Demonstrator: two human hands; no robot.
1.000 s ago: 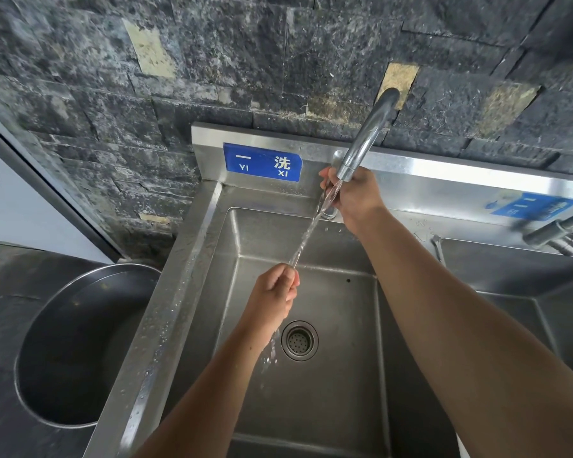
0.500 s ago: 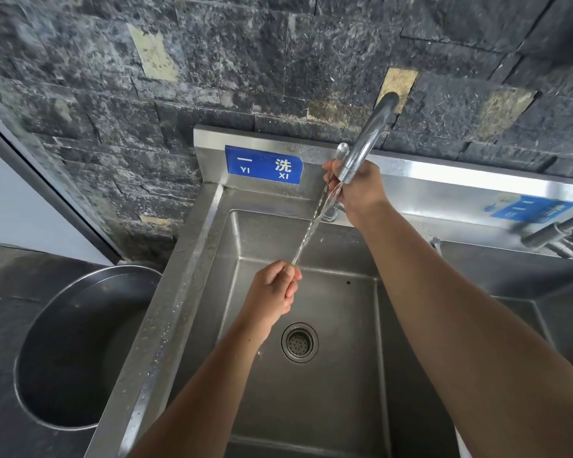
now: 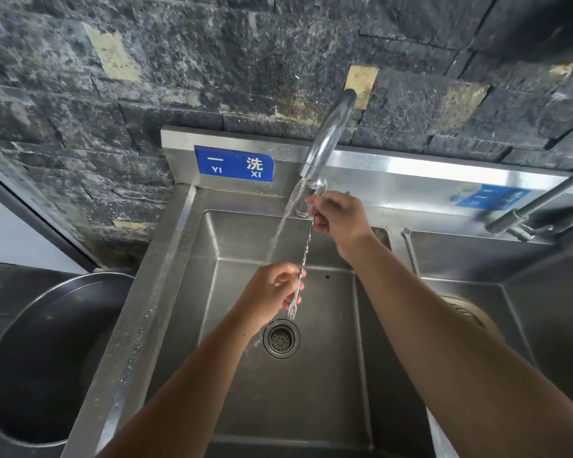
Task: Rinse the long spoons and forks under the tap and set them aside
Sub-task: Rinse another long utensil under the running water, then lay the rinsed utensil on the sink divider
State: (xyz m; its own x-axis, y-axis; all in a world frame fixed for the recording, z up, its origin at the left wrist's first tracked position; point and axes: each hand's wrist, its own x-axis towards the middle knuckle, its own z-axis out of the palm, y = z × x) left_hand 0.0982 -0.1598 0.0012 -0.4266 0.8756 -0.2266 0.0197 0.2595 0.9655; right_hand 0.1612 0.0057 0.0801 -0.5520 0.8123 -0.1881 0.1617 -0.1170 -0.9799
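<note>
Long spoon w/ twisted stem and small fork tines at its lower end, held near upright above the sink. Head view: right hand pinches the stem's upper part, spoon bowl just beside the tap outlet. Left hand, fingers curled, grips the lower stem; tines poke out below, above the drain. Water stream runs left of the stem onto the left hand. Blue sign on backsplash; round metal tub at left.
</note>
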